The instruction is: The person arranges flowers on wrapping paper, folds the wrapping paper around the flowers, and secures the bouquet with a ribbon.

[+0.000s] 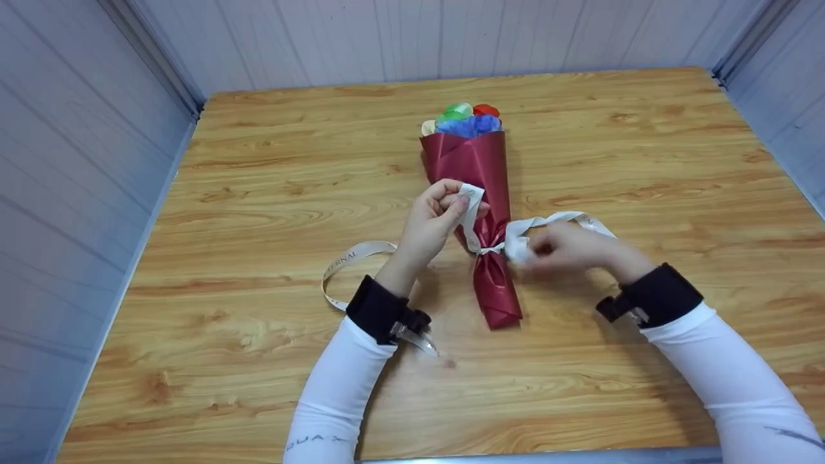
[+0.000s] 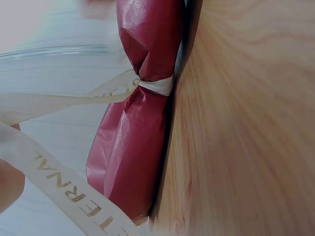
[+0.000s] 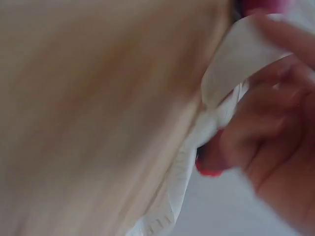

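A bouquet wrapped in dark red paper [image 1: 474, 158] lies on the table, tied round its narrow part with white ribbon [image 2: 160, 86]. Blue, green, red and cream flowers [image 1: 461, 121] show at its far end. Left of the tie, my left hand [image 1: 430, 216] pinches one length of the ribbon [image 1: 474, 219] between thumb and fingers, raised over the paper. To the right, my right hand [image 1: 570, 248] is blurred, its fingers curled at the other length of ribbon [image 3: 241, 59]. In the left wrist view, a small knot [image 2: 137, 82] sits on the paper's gathered waist.
A loose ribbon tail [image 1: 351, 258] with printed letters loops on the wooden table [image 1: 258, 361] by my left forearm. Another stretch of ribbon [image 1: 586, 220] arcs behind my right hand. Pale panel walls [image 1: 412, 42] stand at the back and both sides.
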{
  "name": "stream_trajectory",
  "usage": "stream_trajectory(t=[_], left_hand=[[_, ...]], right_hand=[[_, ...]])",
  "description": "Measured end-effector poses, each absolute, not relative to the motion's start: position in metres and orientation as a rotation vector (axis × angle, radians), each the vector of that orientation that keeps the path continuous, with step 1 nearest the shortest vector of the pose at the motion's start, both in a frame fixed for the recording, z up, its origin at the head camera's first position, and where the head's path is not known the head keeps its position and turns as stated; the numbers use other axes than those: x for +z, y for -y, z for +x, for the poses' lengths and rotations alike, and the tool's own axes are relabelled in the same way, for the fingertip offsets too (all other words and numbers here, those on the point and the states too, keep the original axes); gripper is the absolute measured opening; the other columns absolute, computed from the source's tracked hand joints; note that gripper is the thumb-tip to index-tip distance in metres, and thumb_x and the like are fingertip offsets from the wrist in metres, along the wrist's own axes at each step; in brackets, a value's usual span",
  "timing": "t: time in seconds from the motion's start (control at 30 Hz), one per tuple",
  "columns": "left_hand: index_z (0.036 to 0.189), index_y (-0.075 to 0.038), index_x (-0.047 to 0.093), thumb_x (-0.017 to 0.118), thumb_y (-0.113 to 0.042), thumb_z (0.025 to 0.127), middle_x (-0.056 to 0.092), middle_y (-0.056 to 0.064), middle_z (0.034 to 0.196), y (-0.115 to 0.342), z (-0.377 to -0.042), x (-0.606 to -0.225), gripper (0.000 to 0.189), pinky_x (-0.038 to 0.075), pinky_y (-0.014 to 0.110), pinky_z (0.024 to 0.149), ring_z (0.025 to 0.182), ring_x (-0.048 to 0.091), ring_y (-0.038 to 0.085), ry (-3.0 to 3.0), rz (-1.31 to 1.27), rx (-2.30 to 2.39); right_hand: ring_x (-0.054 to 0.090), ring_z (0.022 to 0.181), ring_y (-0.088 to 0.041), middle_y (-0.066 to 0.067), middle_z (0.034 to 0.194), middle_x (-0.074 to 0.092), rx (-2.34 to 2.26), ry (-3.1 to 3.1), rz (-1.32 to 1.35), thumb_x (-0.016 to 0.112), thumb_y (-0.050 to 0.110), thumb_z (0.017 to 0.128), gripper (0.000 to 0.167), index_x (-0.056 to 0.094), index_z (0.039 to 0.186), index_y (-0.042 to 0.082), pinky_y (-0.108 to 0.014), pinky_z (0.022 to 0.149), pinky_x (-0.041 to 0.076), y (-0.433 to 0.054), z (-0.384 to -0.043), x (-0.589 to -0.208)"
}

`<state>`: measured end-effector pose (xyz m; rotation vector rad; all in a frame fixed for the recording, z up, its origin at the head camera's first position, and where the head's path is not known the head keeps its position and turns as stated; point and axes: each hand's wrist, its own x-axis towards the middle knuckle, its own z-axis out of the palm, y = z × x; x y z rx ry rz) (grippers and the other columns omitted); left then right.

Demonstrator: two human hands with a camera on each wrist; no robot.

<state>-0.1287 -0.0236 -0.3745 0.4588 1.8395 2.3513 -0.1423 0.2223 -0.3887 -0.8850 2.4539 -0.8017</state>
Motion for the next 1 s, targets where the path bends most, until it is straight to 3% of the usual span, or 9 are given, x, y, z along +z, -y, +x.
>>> stream_trajectory(t=[0.13,0.23,0.37,0.5,0.73,0.9,1.0], left_hand=[[0.099,0.004,0.053,0.047,0.002,0.096,0.072,0.013,0.088,0.024,-0.128,-0.373,0.007,0.054,0.027,0.072,0.081,0.069,0.012,-1.821,0.442,2.375],[0.099,0.005,0.052,0.046,0.004,0.096,0.072,0.012,0.087,0.024,-0.127,-0.373,0.007,0.054,0.028,0.078,0.081,0.069,0.013,-1.778,0.428,2.408],[0.102,0.007,0.052,0.046,0.004,0.096,0.072,0.006,0.084,0.024,-0.126,-0.373,0.009,0.053,0.028,0.081,0.081,0.069,0.012,-1.758,0.432,2.421],[0.103,0.007,0.053,0.047,0.003,0.096,0.071,0.002,0.083,0.022,-0.126,-0.373,0.011,0.052,0.026,0.081,0.082,0.069,0.010,-1.780,0.445,2.410],[0.101,0.006,0.054,0.049,0.001,0.095,0.071,0.016,0.088,0.022,-0.127,-0.373,0.009,0.050,0.024,0.075,0.089,0.068,0.022,-1.847,0.464,2.372],[0.104,0.006,0.053,0.048,0.000,0.096,0.071,0.002,0.083,0.022,-0.126,-0.372,0.010,0.052,0.022,0.069,0.084,0.069,0.014,-1.818,0.471,2.386],[0.103,0.006,0.052,0.047,0.001,0.096,0.069,-0.002,0.081,0.022,-0.126,-0.371,0.010,0.052,0.021,0.068,0.082,0.069,0.010,-1.796,0.472,2.399]], right_hand=[[0.051,0.053,-0.004,0.009,0.060,0.057,-1.470,-2.307,-0.491,0.065,0.010,0.089,0.010,0.071,0.082,0.013,-0.019,0.053,0.044,-0.212,-0.164,-0.369],[0.051,0.050,-0.004,0.007,0.056,0.056,-1.647,-2.299,-0.377,0.064,0.014,0.090,0.011,0.070,0.081,0.016,-0.018,0.050,0.043,-0.189,-0.184,-0.358],[0.048,0.053,-0.004,0.007,0.060,0.056,-1.421,-2.468,-0.402,0.066,0.018,0.089,0.015,0.072,0.089,0.005,-0.017,0.051,0.041,-0.156,-0.204,-0.362],[0.051,0.065,-0.013,-0.003,0.074,0.065,-1.046,-2.690,-0.553,0.064,0.007,0.086,0.014,0.074,0.093,-0.001,-0.019,0.059,0.039,-0.133,-0.218,-0.376],[0.057,0.073,-0.024,-0.011,0.082,0.068,-0.442,-2.869,-0.754,0.058,0.006,0.084,0.015,0.072,0.088,0.003,-0.037,0.066,0.048,-0.116,-0.217,-0.372],[0.066,0.087,-0.032,-0.012,0.093,0.072,-0.459,-2.986,-0.754,0.059,0.005,0.085,0.020,0.074,0.098,0.006,-0.046,0.076,0.053,-0.109,-0.213,-0.365],[0.066,0.087,-0.034,-0.012,0.092,0.072,-0.386,-3.006,-0.743,0.058,0.007,0.086,0.017,0.074,0.092,0.005,-0.047,0.075,0.053,-0.108,-0.211,-0.363]])
